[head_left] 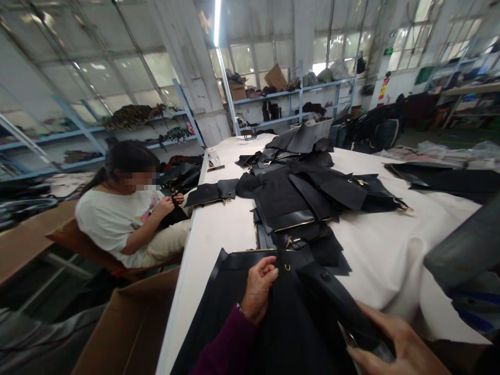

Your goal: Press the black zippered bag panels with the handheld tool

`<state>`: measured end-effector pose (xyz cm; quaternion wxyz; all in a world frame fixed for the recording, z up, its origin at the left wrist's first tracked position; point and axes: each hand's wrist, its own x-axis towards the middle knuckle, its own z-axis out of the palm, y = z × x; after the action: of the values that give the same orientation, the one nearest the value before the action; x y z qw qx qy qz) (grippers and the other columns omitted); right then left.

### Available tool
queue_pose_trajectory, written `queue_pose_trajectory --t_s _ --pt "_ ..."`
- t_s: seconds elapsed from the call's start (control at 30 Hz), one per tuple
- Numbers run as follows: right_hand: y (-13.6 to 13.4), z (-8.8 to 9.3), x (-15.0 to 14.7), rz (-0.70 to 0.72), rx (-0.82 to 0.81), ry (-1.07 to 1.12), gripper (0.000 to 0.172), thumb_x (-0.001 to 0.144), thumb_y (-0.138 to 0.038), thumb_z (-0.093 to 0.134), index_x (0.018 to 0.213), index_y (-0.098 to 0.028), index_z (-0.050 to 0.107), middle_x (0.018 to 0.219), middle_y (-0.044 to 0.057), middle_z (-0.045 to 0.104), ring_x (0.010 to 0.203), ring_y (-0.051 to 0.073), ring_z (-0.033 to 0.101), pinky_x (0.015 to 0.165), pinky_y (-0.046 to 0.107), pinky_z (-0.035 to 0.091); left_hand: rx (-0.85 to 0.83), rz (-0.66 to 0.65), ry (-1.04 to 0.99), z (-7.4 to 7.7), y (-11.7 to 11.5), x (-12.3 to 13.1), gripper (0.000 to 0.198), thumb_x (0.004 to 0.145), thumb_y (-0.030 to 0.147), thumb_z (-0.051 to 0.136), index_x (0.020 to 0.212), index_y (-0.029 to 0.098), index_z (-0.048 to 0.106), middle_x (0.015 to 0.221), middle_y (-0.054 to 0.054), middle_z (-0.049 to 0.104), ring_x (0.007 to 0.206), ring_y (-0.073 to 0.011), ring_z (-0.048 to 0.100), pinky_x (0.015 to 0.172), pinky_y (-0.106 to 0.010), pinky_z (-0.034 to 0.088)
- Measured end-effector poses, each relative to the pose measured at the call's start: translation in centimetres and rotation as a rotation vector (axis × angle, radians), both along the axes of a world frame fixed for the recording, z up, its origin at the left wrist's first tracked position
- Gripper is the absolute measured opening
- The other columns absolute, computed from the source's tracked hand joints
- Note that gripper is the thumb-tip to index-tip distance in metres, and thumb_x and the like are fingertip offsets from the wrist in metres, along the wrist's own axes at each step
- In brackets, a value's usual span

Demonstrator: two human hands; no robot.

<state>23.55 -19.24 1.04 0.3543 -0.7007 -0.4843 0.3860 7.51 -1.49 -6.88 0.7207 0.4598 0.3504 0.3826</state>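
Note:
My left hand, in a purple sleeve, pinches the top edge of a black fabric bag panel beside its gold zipper. Close to those fingertips, a small gold D-ring sits on a black strip. My right hand is closed around a long black stapler-like tool with a metal part on its underside. The tool's front end is over the panel, right of the ring; whether it touches the cloth I cannot tell. The panel's lower part runs out of view.
A pile of black zippered bag pieces covers the middle of the white table. More pieces lie at right. A seated co-worker handles black material at the left edge, near a cardboard box. Blue shelves stand behind.

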Motion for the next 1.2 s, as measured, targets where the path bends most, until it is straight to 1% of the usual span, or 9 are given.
queue_pose_trajectory --t_s 0.17,0.3,0.4,0.5,0.67,0.8,0.9,1.03,1.2 --pt "3.2 -0.1 -1.1 0.095 0.030 0.076 0.037 0.066 -0.014 0.053 0.102 -0.018 0.062 0.073 -0.003 0.062 0.071 0.018 0.058 0.060 0.020 0.046 -0.101 0.014 -0.067 0.5 0.3 -0.4 0.032 0.063 0.018 0.072 0.093 0.011 0.061 0.064 0.004 0.052 0.056 -0.0058 0.049 0.055 -0.018 0.036" --pt "4.8 0.2 -1.0 0.053 0.025 0.084 0.028 0.069 -0.017 0.054 0.096 -0.016 0.062 0.068 -0.004 0.059 0.058 0.013 0.054 0.050 0.019 0.042 -0.142 0.028 -0.114 0.6 0.4 -0.6 0.034 0.062 0.016 0.072 0.094 0.010 0.061 0.065 0.003 0.054 0.057 -0.0056 0.049 0.057 -0.018 0.037" --pt "5.0 1.2 -0.4 -0.055 0.005 -0.010 0.017 0.070 -0.027 0.056 0.082 -0.016 0.062 0.060 -0.004 0.057 0.052 0.013 0.053 0.046 0.019 0.041 -0.160 0.026 -0.121 0.7 0.4 -0.5 0.031 0.063 0.015 0.070 0.093 0.010 0.061 0.063 0.004 0.052 0.054 -0.0050 0.046 0.055 -0.018 0.035" --pt "4.4 2.2 -0.2 -0.102 -0.039 -0.104 0.017 0.068 -0.033 0.058 0.075 -0.018 0.062 0.055 -0.004 0.057 0.049 0.014 0.053 0.044 0.019 0.041 -0.150 0.046 -0.111 0.9 0.4 -0.4 0.030 0.063 0.014 0.069 0.091 0.010 0.060 0.063 0.004 0.051 0.055 -0.0050 0.045 0.054 -0.018 0.033" --pt "3.7 1.9 -0.9 -0.028 -0.094 -0.156 0.014 0.065 -0.028 0.056 0.076 -0.020 0.062 0.057 -0.004 0.059 0.049 0.014 0.054 0.044 0.020 0.041 -0.130 0.062 -0.082 1.2 0.5 -0.4 0.029 0.063 0.013 0.067 0.090 0.008 0.060 0.059 0.006 0.047 0.053 -0.0037 0.040 0.053 -0.018 0.030" --pt "4.8 1.0 -1.5 0.108 -0.117 -0.066 0.017 0.067 -0.022 0.052 0.082 -0.018 0.060 0.061 -0.003 0.059 0.052 0.014 0.055 0.045 0.020 0.042 -0.105 0.059 -0.085 1.2 0.5 -0.5 0.028 0.063 0.013 0.066 0.090 0.009 0.061 0.059 0.006 0.047 0.055 -0.0040 0.041 0.055 -0.017 0.031" --pt "5.6 1.2 -1.1 0.037 -0.034 -0.091 0.016 0.070 -0.027 0.055 0.082 -0.017 0.060 0.063 -0.003 0.059 0.054 0.014 0.055 0.046 0.020 0.042 -0.101 0.072 -0.085 1.3 0.5 -0.5 0.029 0.061 0.013 0.067 0.090 0.009 0.062 0.060 0.006 0.049 0.055 -0.0040 0.042 0.055 -0.017 0.032" --pt "4.2 2.5 0.5 -0.131 -0.061 -0.190 0.027 0.067 -0.041 0.058 0.080 -0.019 0.062 0.056 -0.002 0.059 0.049 0.016 0.054 0.041 0.021 0.040 -0.118 0.105 -0.090 1.5 0.6 -0.5 0.032 0.059 0.016 0.069 0.089 0.011 0.062 0.062 0.005 0.052 0.055 -0.0057 0.047 0.055 -0.019 0.035" --pt "-1.5 3.1 2.5 -0.264 -0.147 -0.297 0.038 0.060 -0.052 0.061 0.081 -0.020 0.064 0.052 -0.001 0.064 0.049 0.020 0.060 0.041 0.023 0.046 -0.022 0.159 -0.012 1.2 2.1 0.0 0.031 0.059 0.017 0.066 0.089 0.011 0.061 0.060 0.005 0.052 0.052 -0.0061 0.047 0.052 -0.019 0.035"
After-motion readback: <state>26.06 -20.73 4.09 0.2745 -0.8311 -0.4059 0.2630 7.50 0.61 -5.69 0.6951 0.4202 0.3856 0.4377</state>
